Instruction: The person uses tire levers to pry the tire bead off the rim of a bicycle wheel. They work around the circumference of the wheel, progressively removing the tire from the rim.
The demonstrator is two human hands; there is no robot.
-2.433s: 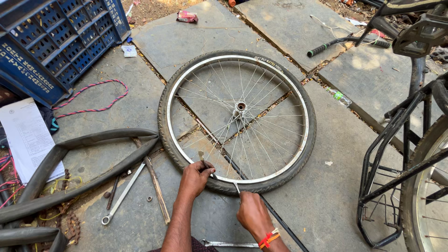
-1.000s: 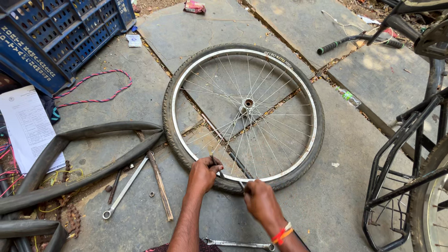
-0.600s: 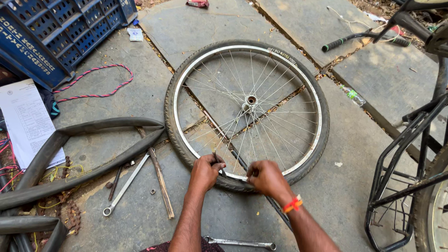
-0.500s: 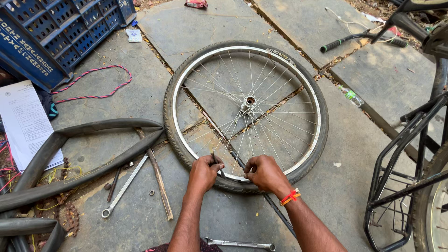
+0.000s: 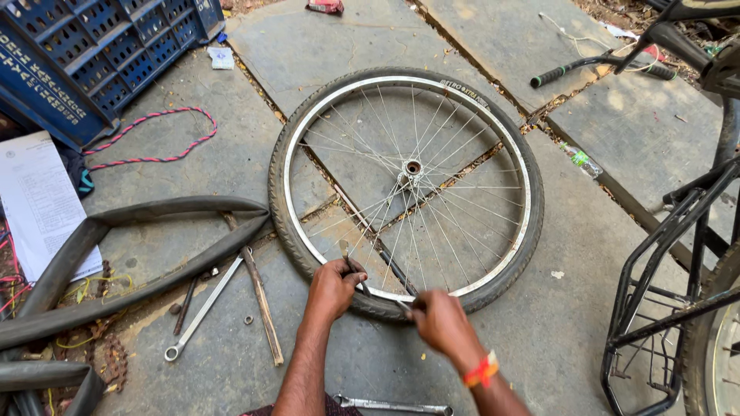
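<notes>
- The bicycle wheel (image 5: pixel 406 192) is lying flat on the stone paving, tyre on.
- The left hand (image 5: pixel 333 286) is gripping a slim lever (image 5: pixel 348 260) against the near rim.
- The right hand (image 5: pixel 442 322), having swung away and returned, is closing on a second tool; prying is continuing.

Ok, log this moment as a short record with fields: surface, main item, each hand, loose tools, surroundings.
surface: stone slabs
main item: bicycle wheel lying flat, tyre on its rim
left hand: left hand at the near rim, gripping a thin metal tool
right hand: right hand at the near rim beside it, closed on a slim tool, blurred
loose tools: spanner and rod to the left; second spanner by the bottom edge
surroundings: inner tube, blue crate, paper sheet, bicycle rack
</notes>
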